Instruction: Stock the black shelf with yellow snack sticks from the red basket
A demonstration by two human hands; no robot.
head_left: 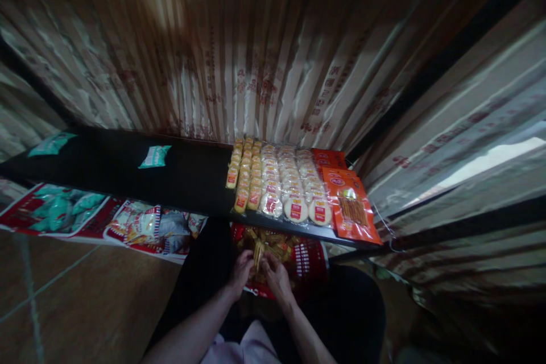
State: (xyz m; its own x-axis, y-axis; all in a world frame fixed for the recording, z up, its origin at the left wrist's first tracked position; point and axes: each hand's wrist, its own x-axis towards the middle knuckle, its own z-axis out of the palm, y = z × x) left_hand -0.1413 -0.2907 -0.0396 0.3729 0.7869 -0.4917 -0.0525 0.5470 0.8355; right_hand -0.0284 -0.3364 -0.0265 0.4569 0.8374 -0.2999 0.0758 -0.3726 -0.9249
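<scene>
Between my left hand (243, 267) and my right hand (275, 274) is a long, shiny gold-wrapped snack packet (258, 251). Both hands have their fingers closed on it, the left at its left side and the right at its right side. They are over an open red container (318, 259) that stands between my knees, below the shelf edge. More gold-wrapped packets (279, 245) lie loosely inside it. What the packets contain cannot be made out.
Rows of wrapped round biscuits (295, 209) and orange snack bags (352, 210) line the right part of a black shelf (191, 176). Teal packets (155, 156) lie farther left. Below, red boxes hold teal packets (62, 210) and mixed snack bags (143, 224). Striped printed sheeting (256, 68) hangs behind.
</scene>
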